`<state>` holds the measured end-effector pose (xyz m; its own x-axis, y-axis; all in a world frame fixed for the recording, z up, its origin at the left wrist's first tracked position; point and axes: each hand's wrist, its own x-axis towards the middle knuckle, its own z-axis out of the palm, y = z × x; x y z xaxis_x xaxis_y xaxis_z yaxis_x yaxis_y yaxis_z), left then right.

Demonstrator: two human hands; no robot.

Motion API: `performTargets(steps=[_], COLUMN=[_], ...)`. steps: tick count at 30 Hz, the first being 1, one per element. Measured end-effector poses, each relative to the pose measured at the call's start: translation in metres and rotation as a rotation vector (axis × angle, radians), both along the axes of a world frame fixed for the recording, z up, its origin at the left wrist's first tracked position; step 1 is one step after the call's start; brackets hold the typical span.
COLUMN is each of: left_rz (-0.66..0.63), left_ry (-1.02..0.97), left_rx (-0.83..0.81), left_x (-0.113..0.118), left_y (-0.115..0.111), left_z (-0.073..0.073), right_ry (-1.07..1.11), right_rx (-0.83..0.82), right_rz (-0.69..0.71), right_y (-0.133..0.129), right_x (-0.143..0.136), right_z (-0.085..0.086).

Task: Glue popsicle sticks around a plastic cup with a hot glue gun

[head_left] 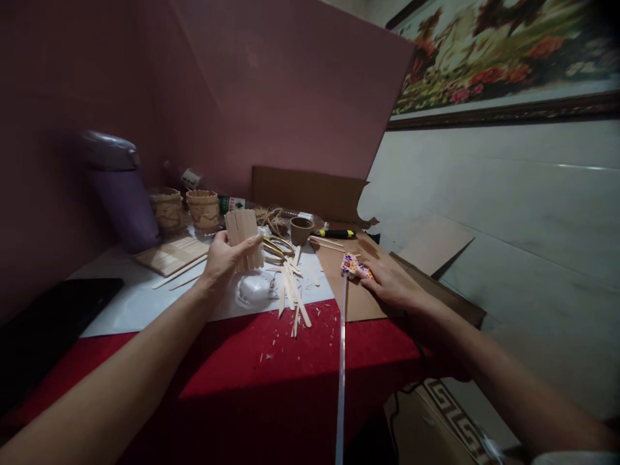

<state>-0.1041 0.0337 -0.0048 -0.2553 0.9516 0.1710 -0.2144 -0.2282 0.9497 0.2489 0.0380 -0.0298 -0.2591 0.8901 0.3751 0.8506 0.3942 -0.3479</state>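
Observation:
My left hand (227, 258) is closed round a small panel of joined wooden sticks (242, 234), held upright above the white paper. On the right, my right hand (382, 279) grips a patterned glue gun (352, 266) over the brown cardboard. A long clear glue stick (342, 361) runs from the gun towards me. Between the hands lie loose wooden sticks (292, 290) and gold-handled scissors (277, 248). A clear, rounded plastic item (254, 288) rests just below the panel.
A purple bottle (124, 200) stands at the left by two decorated wooden cups (203, 210). Flat stick panels (173, 254) lie in front of them. Behind are twine (272, 219), a small brown pot (301, 230) and a yellow-black cutter (338, 234). Red cloth (217, 368) covers the near edge.

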Motion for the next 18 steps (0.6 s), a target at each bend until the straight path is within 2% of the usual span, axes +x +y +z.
performTargets(steps=[3, 6, 11, 15, 18], left_rz=[-0.002, -0.041, -0.106, -0.096, -0.126], left_ry=[-0.023, -0.027, -0.02, -0.032, -0.06], left_rx=[-0.015, -0.03, -0.031, -0.032, -0.043], left_x=[0.001, 0.001, 0.001, 0.002, 0.002], left_y=[-0.001, -0.002, -0.002, 0.0, 0.0], left_z=[0.001, 0.001, -0.001, -0.004, -0.005], right_ry=[0.016, 0.23, 0.638, 0.795, 0.906], right_rx=[-0.12, -0.227, -0.486, -0.69, -0.764], right_rz=[0.025, 0.123, 0.187, 0.308, 0.339], right_y=[-0.002, -0.005, -0.019, -0.03, -0.034], right_x=[0.001, 0.0, -0.008, -0.019, -0.029], right_z=[0.007, 0.019, 0.035, 0.039, 0.039])
